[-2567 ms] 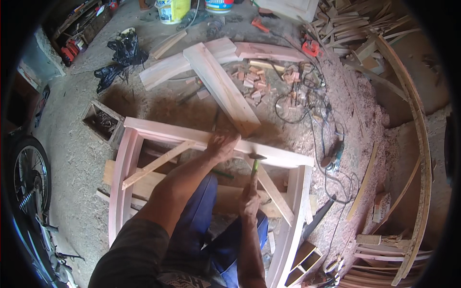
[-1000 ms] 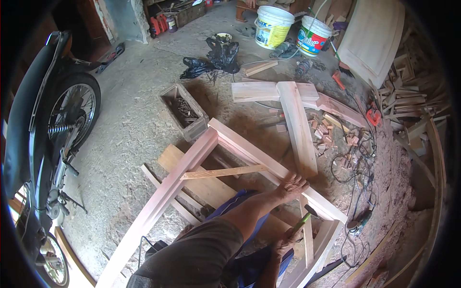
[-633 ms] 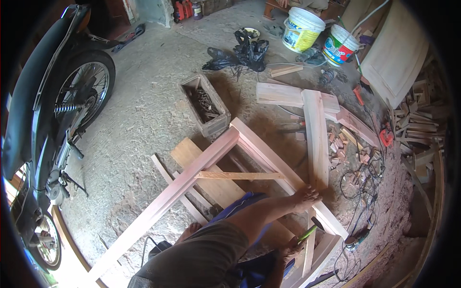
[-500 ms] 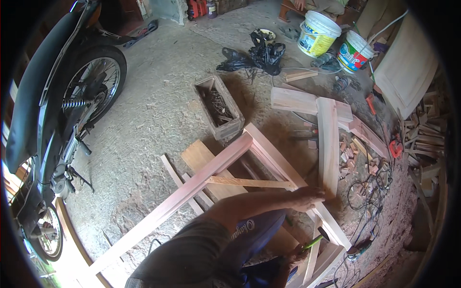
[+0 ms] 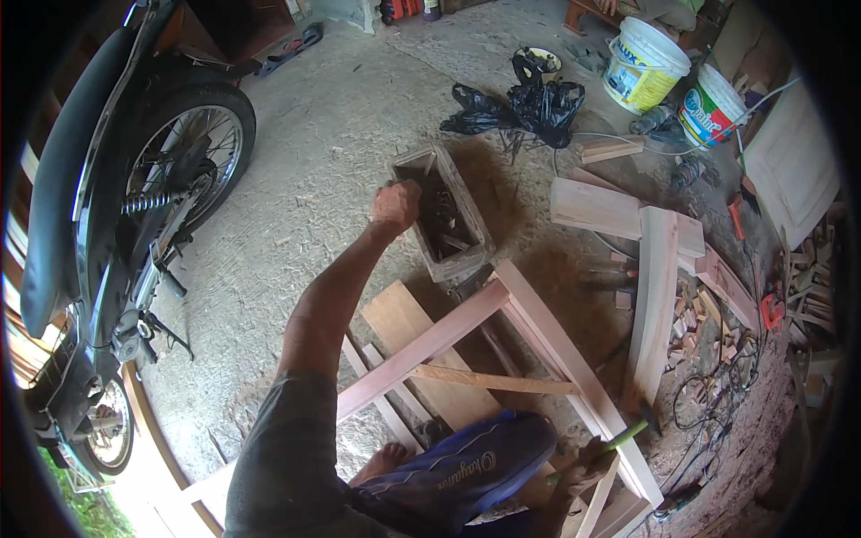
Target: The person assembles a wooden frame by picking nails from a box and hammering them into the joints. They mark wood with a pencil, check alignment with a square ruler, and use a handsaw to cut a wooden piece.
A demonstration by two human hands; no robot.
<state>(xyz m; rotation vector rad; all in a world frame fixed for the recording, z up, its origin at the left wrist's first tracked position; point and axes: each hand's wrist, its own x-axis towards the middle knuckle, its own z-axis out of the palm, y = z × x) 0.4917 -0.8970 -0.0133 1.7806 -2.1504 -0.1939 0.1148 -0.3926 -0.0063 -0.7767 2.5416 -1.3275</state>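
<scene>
My left hand [image 5: 397, 203] is at the left side of a long wooden box [image 5: 466, 208], its fingers curled over the rim. The fingertips are partly hidden. Dark nails [image 5: 441, 215] and a few wood bits lie in the box. At lower right, my right hand [image 5: 585, 464] is closed around the green handle of a hammer [image 5: 625, 436], its dark head pointing away from me. The hammer lies above the edge of a pale wooden frame [image 5: 565, 354], which a thin wooden strip [image 5: 498, 382] crosses near its corner. My knee, in blue trousers, is inside the frame.
A motorcycle [image 5: 193, 170] stands on the left. Two paint buckets [image 5: 646, 67] and black plastic bags [image 5: 549, 106] are at the back. Thick planks [image 5: 653, 296], wood offcuts and tangled cables [image 5: 708, 403] lie to the right. Part of another person shows at the top edge.
My left hand has left the frame's right-hand rail and reached forward and left to the box. My right hand has raised the hammer slightly. The view has shifted left.
</scene>
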